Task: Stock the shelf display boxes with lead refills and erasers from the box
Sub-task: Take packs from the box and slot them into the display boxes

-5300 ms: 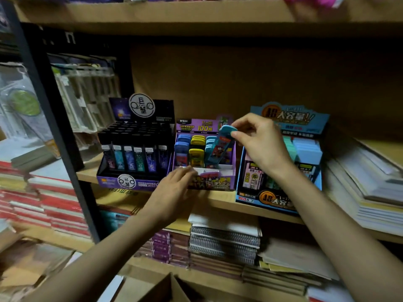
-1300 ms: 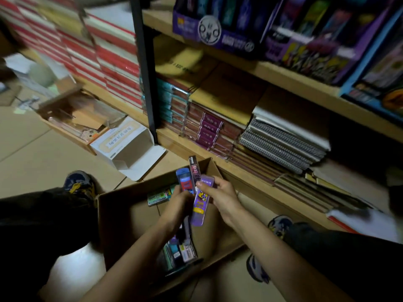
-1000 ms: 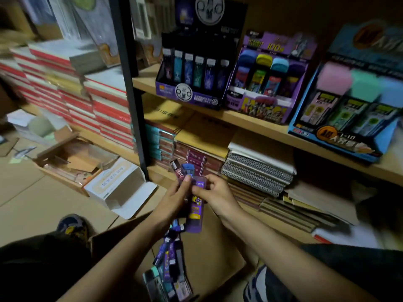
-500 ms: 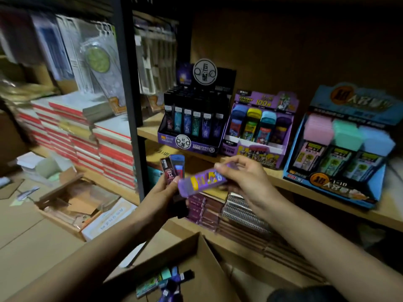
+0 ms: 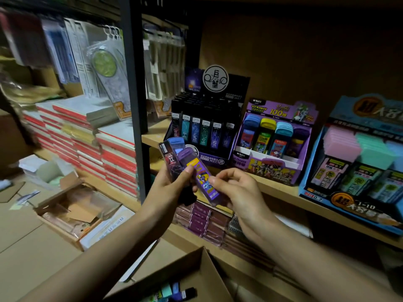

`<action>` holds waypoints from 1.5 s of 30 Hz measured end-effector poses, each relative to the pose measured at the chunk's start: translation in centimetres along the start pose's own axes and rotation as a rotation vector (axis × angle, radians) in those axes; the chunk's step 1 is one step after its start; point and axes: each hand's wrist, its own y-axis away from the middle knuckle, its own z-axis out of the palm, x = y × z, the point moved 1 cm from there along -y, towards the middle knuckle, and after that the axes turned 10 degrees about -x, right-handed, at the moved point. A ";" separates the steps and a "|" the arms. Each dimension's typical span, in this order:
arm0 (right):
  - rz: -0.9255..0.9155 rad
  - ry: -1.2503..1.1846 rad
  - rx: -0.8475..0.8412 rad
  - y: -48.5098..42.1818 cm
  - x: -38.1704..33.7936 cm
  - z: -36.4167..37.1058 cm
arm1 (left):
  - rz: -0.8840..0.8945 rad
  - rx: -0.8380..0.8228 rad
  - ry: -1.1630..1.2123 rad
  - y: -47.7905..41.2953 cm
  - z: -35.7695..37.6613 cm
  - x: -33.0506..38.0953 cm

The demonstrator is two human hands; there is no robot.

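I'm looking into a stationery shop. A wooden shelf (image 5: 279, 188) carries three printed retail display boxes in a row: a black display box (image 5: 237, 87) of lead refills on the left, a purple display box (image 5: 266, 168) beside it and a blue display box (image 5: 349, 201) at the right. Clear hanging packs (image 5: 106, 62) fill the far left above stacked notebooks (image 5: 113, 153), and a cardboard box (image 5: 196, 271) sits open on the near floor.

"ULTRAMAN", "100" — purple display box (image 5: 261, 171); "1-10" — blue display box (image 5: 353, 203).

Purple refill case (image 5: 201, 176) tilted, fanned atop black case (image 5: 171, 165) and blue case (image 5: 175, 144); cardboard box (image 5: 196, 265) below, open.
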 end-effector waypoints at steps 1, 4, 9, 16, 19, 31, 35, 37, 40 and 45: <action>0.012 0.023 -0.037 0.0 -0.2 0.0 | -0.016 -0.003 -0.022 0.1 -0.3 0.1; 0.033 0.291 -0.217 -0.6 -1.7 -0.3 | -0.061 -0.031 -0.073 0.4 -1.2 0.6; -0.089 0.427 -0.206 -1.1 -3.2 -0.6 | -0.087 -0.114 -0.117 0.9 -0.3 0.8; -0.114 0.570 -0.174 -0.4 -4.4 -2.2 | -0.095 -0.172 -0.132 0.2 2.2 0.6; -0.222 0.576 -0.054 0.0 -7.6 -5.1 | -0.080 -0.169 -0.120 -0.4 2.7 0.4; -0.500 0.984 0.486 -0.9 -13.9 -13.5 | -0.134 -0.179 -0.109 -1.2 3.5 -1.1; -0.453 1.045 0.480 -1.3 -14.9 -14.9 | -0.129 -0.147 -0.079 -1.1 3.4 -1.1; -0.426 1.080 0.503 -1.5 -15.0 -15.7 | -0.122 -0.129 -0.086 -1.1 3.2 -1.0; -0.384 1.161 0.487 -2.5 -14.6 -16.1 | -0.118 -0.113 -0.080 -1.3 3.0 -1.0; -0.250 1.529 0.428 -4.1 -13.5 -15.9 | -0.118 -0.114 -0.093 -1.2 3.0 -1.1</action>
